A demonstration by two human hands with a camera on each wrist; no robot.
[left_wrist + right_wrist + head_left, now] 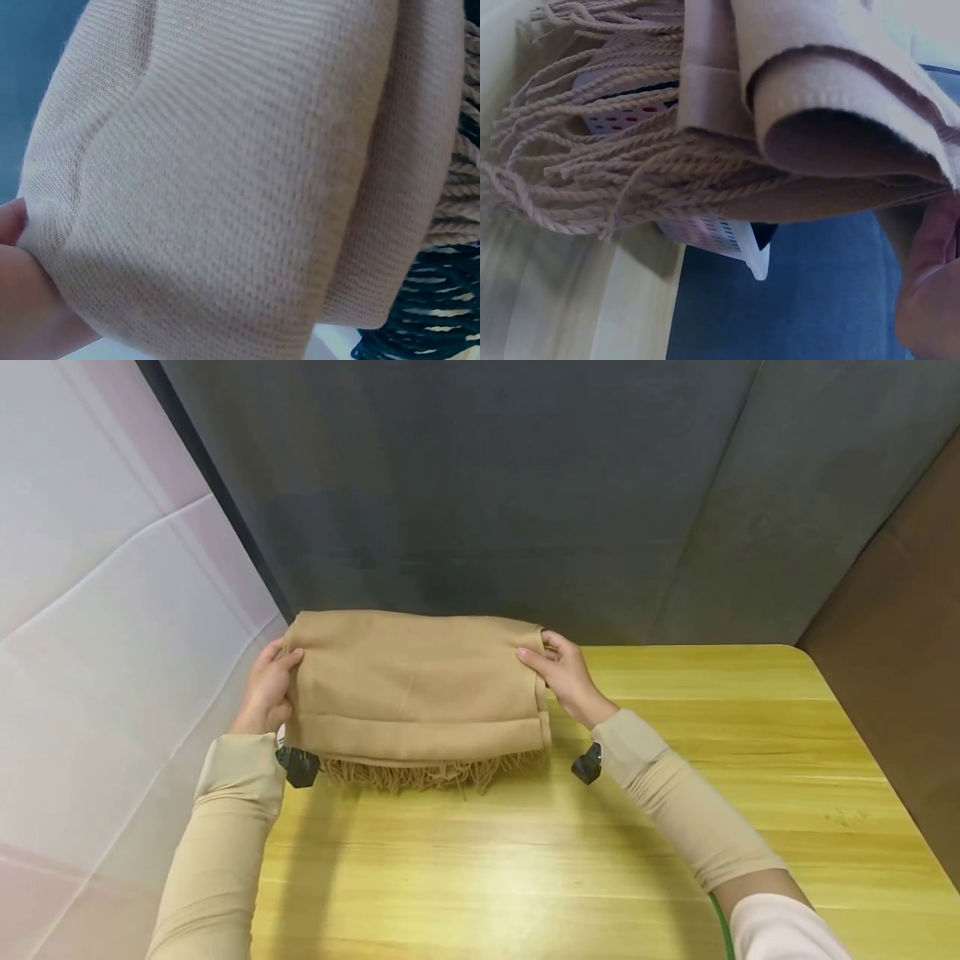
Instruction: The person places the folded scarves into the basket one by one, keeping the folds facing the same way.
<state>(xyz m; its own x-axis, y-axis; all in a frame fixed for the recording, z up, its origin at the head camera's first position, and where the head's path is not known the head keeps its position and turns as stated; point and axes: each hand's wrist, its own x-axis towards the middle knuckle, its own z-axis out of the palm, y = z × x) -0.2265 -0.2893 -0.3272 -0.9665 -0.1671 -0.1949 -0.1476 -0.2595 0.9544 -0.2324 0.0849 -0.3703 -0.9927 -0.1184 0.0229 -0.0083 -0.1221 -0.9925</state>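
Observation:
A folded tan scarf [412,677] with a twisted fringe [420,775] is held up above the table's far part. My left hand [268,689] grips its left end, thumb on the front face. At the right end, my right hand [566,677] pinches the upper corner between thumb and fingers. Folded layers show in the right wrist view, where the right hand [934,277] is partly cut off by the frame edge. Dark strands [435,300] appear beside the tan fringe in the left wrist view; what they belong to is hidden.
Behind the scarf, a white perforated basket [709,234] shows in the right wrist view at the table edge; the scarf hides it from the head view. The yellow wood-grain table [487,877] is bordered by a white panel [135,610], a dark grey panel [480,485] and a brown panel [907,635].

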